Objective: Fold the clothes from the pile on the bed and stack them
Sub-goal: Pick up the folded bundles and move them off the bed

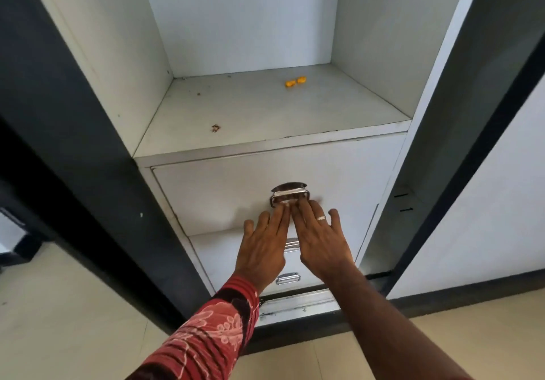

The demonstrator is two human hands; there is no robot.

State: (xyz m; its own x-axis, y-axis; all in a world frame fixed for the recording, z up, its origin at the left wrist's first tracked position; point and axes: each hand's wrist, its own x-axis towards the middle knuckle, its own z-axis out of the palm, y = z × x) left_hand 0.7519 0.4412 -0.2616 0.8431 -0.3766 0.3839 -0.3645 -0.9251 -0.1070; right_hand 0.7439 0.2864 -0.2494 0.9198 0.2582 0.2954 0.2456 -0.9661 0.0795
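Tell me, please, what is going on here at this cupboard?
A person stands at an open white cupboard, both hands flat against its top white drawer front. The left hand and right hand have straight fingers reaching just under the shiny metal drawer handle. The shelf above holds only two small yellow pieces and some crumbs. No clothes or bed are in view.
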